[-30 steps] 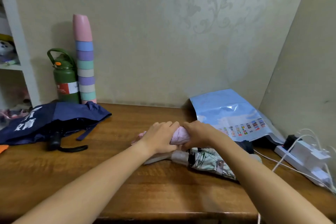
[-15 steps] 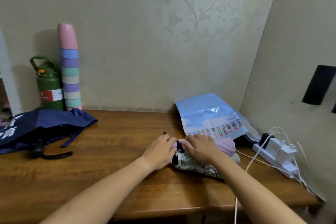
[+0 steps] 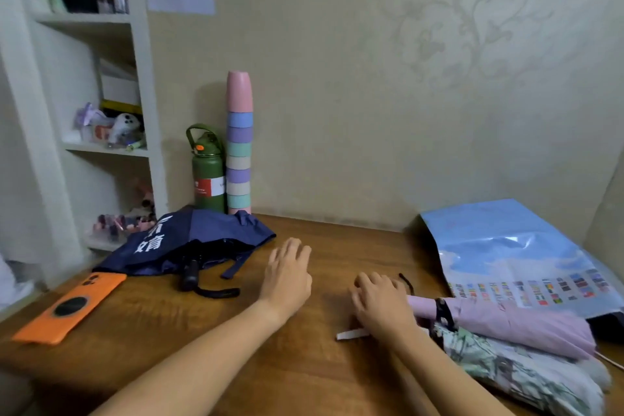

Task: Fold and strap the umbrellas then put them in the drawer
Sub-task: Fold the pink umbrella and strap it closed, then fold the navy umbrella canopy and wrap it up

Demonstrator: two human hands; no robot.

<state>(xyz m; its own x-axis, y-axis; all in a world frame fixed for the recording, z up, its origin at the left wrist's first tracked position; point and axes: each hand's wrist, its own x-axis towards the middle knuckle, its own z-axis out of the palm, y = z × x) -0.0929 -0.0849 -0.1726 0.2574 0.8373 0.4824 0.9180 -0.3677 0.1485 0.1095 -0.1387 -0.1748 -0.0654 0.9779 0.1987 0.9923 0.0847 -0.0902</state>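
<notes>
While half a second ago both hands gripped the pink umbrella (image 3: 499,321), left hand (image 3: 287,277) and right hand (image 3: 381,304) now spread fingers, released.

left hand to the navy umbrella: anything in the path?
Nothing visible. The left hand hovers open over bare desk, and the unfolded navy umbrella lies just to its left, with only wood between them.

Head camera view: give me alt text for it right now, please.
Both hands hover open over a wooden desk: the left hand reaches toward an unfolded navy umbrella, and the right hand is beside a strapped pink umbrella lying against a folded floral one. An orange phone lies at left.
</notes>
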